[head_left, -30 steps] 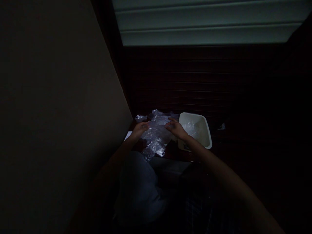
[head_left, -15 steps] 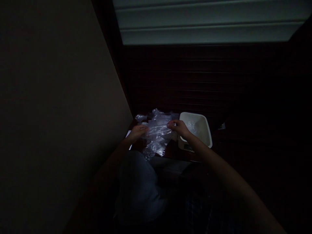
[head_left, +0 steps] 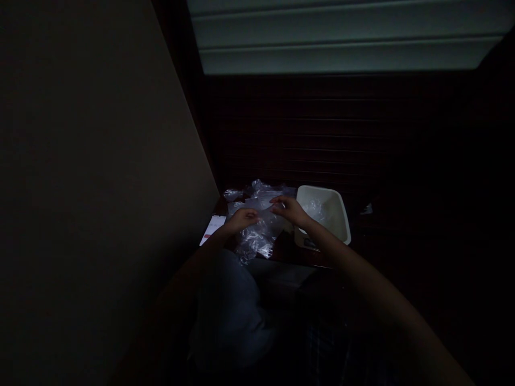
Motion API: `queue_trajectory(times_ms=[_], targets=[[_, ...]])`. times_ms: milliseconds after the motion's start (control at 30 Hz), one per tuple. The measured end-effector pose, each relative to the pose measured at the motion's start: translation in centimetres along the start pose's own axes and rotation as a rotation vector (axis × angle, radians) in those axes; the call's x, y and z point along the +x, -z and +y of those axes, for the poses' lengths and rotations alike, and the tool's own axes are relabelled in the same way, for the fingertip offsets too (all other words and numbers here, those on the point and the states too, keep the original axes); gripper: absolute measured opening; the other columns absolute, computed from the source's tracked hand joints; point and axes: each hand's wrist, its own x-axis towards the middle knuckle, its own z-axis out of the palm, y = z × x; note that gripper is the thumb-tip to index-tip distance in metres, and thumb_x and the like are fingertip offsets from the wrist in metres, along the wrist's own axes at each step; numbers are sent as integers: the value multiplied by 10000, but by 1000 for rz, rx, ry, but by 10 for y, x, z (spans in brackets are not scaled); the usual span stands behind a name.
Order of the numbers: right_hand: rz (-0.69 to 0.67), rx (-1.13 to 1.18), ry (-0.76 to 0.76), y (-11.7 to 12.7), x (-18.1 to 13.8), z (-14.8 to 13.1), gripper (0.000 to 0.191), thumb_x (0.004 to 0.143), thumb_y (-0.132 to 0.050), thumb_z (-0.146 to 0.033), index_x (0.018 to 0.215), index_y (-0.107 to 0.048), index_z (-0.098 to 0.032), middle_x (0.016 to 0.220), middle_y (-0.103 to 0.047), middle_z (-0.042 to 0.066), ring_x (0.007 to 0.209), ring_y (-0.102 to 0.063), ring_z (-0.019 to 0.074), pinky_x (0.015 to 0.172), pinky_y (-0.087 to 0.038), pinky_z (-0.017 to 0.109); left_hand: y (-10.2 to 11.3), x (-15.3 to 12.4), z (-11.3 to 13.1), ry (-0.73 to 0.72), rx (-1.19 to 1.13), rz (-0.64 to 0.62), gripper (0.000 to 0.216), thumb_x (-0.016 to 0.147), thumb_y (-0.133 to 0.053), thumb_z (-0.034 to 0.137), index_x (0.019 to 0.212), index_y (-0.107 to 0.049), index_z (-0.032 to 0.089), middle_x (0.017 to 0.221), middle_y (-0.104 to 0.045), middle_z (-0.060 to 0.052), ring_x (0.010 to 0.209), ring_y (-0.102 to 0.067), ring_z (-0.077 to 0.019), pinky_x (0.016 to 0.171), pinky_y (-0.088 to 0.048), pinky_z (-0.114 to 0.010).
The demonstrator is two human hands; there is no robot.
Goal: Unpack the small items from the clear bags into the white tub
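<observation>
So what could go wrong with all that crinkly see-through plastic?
The plastic pile reaches the front edge of the table, so some might slide off. The thin sheet, which seems to be pinched between the left hand and right hand, could tear if pulled hard. It's also very dark, so small clear pieces might get missed.

Silvery clear plastic (head_left: pixel 256 239), seemingly cream basin (head_left: pixel 336 213)

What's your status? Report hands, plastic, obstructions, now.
Left hand, right hand at clear plastic sheet; grip too dark to confirm. Crumpled clear plastic beneath. Pale tub to the right, nothing visibly blocking.
</observation>
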Motion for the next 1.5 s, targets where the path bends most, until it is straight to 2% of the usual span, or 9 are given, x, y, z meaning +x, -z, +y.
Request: queue_trajectory(times_ms=[200, 300, 400, 533, 667, 800, 1000, 1367, 1500], targets=[[151, 84, -132, -6, -7, 3, 778, 514, -702, -388, 1196, -379, -199, 1145, -468, 103, 1028, -463, 210, 838, -398, 350, -5, -2, -1, 50, -182, 217, 249, 585, -645, 355, 686, -572, 140, 644, -585, -6, 590, -533, -125, 553, -383, -229], [145, 174, -269, -12, -10, 7, 868, 533, -680, -439, 1265, -271, -216, 1203, -419, 126, 1061, -451, 216, 815, -427, 337, -7, -5, 1, 57, -336, 304, 253, 602, -640, 350, 732, -574, 144, 690, -591, -8, 622, -536, -117, 586, -389, -229], [77, 239, -358, -19, -10, 7, 777, 570, -654, -452, 1233, -323, -219, 1149, -477, 121, 985, -513, 198, 776, -450, 311, -10, -7, 5, 77, -465, 320, 281, 594, -653, 344, 777, -573, 146, 728, -595, -14, 656, -546, -121, 619, -397, -239], [-25, 334, -326, -27, -9, 8, 533, 590, -655, -402, 1039, -497, -164, 894, -602, 66, 773, -578, 140, 698, -462, 265, -15, -10, 10, 49, -513, 279, 298, 588, -663, 334, 795, -572, 141, 743, -592, -19, 680, -550, -125, 653, -400, -254], [-39, 409, -304, -30, -8, 9, 315, 571, -668, -342, 788, -565, -139, 673, -589, 10, 585, -541, 93, 585, -454, 235, -18, -12, 13, 37, -496, 261, 249, 601, -657, 303, 758, -560, 136, 711, -572, -12, 655, -534, -112, 628, -395, -238], [-24, 436, -293, -28, -8, 6, 190, 567, -645, -284, 673, -566, -147, 592, -557, -19, 534, -515, 81, 550, -440, 222, -17, -13, 14, 40, -453, 242, 219, 600, -655, 293, 725, -557, 143, 691, -555, -1, 627, -521, -100, 591, -388, -219], [-8, 394, -260, -23, -9, 3, 143, 576, -600, -253, 660, -566, -143, 541, -532, -28, 493, -475, 73, 507, -394, 209, -11, -13, 15, 125, -375, 249, 235, 598, -641, 311, 759, -573, 154, 699, -540, 1, 612, -502, -90, 522, -368, -189], [14, 287, -137, -21, -9, 7, 127, 589, -572, -266, 653, -609, -163, 590, -558, -19, 531, -476, 80, 543, -397, 221, -3, -15, 14, 91, -469, 162, 171, 577, -645, 233, 713, -613, 135, 722, -577, -27, 664, -533, -117, 628, -421, -247], [-44, 201, -67, -18, -9, 11, 143, 628, -521, -220, 664, -652, -175, 630, -599, -3, 577, -501, 96, 576, -402, 229, 1, -14, 10, 95, -450, 176, 124, 600, -602, 214, 696, -625, 138, 743, -590, -39, 686, -541, -130, 644, -424, -258]])
